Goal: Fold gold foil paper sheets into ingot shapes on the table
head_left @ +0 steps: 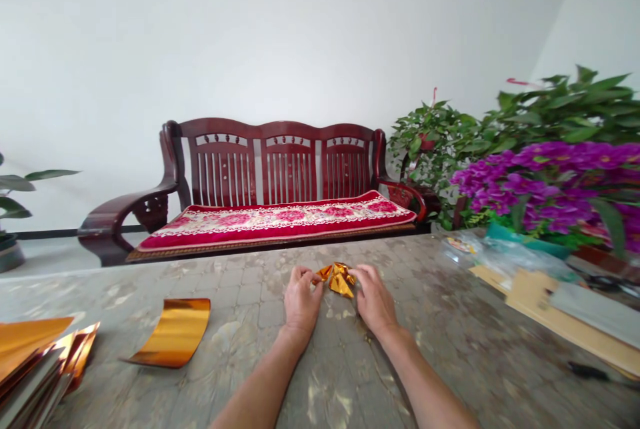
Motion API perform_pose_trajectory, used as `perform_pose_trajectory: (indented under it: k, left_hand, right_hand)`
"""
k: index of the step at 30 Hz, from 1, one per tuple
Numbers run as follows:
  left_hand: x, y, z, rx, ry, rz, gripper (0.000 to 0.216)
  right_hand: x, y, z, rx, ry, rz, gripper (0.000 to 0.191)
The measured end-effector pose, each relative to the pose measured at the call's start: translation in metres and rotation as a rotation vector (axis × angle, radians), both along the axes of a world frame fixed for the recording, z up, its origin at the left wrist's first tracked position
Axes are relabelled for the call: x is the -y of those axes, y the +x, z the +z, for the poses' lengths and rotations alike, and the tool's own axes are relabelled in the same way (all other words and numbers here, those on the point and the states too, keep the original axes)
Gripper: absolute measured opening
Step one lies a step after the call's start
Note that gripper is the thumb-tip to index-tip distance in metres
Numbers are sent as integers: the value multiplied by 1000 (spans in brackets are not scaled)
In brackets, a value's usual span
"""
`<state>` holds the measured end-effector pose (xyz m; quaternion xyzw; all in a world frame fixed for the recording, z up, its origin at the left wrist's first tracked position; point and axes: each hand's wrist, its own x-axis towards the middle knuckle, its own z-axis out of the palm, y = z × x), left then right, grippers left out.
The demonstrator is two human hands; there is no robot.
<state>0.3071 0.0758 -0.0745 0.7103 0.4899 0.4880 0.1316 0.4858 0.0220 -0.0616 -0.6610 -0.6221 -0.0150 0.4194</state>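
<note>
A small folded piece of gold foil paper (340, 279) sits between my two hands over the stone-patterned table (450, 342). My left hand (301, 299) pinches its left end with curled fingers. My right hand (373, 297) pinches its right side, fingers closed on the foil. Both forearms reach in from the bottom edge. A single curled gold foil sheet (175, 332) lies on the table to the left of my left hand.
A stack of gold foil sheets (35, 355) lies at the table's left edge. Brown envelopes and clear plastic bags (545, 289) lie at right, beside purple flowers (555, 182) and green plants. A dark wooden bench with a red cushion (270, 215) stands behind the table.
</note>
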Motion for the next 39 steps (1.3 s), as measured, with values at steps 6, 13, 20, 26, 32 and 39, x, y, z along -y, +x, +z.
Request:
perform_pose_trajectory:
  k: [6,13,20,26,32,39]
  left_hand:
    - [-3,5,-2,37,-28,37,9]
    - [-3,3,-3,102,-54,30,10]
    - [-3,3,-3,119,-79,55,9]
    - [-5,1,-4,140,-93,82,9]
    - [-6,0,-3,158,-90,103,9]
    - [-9,0,-6,168,-91,101,8]
  right_hand:
    - [-4,1,3,330,-67,-33,44]
    - [-14,5,-7,313,-71,-108,31]
    - [-14,13,-11,254,-30,-164,29]
    - [-18,17,0,380,-3,-116,40]
    - [-31,36,1,540,-52,25,44]
    - [-38,36,-9,508,-16,50,33]
